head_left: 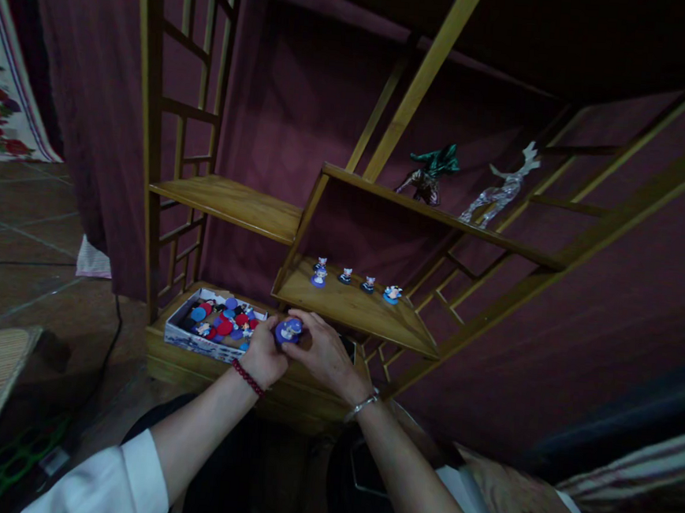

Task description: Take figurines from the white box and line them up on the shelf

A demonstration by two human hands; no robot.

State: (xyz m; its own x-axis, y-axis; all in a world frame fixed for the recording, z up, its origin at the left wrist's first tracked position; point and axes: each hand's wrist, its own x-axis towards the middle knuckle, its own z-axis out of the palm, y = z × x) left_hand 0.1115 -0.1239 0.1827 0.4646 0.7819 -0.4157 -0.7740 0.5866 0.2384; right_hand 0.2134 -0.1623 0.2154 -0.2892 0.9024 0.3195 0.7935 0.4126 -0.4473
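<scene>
Between my two hands is a small figurine (pixel 288 330) on a round purple base. My left hand (pixel 267 352) grips its left side, and the fingers of my right hand (pixel 324 348) close on its right side. Just left of my hands, an open box (pixel 205 345) holds many small figurines with red, blue and purple bases. Beyond my hands, several small figurines stand on a low wooden shelf (pixel 339 304), among them one with a purple base (pixel 318 277) and one with a blue base (pixel 392 294).
A wooden display rack frames the scene, with a bare-topped left shelf (pixel 234 203). On the upper shelf stand a green and brown statuette (pixel 430 172) and a clear deer figure (pixel 502 188). A woven mat (pixel 3 388) lies at left, near a black cable (pixel 115 341).
</scene>
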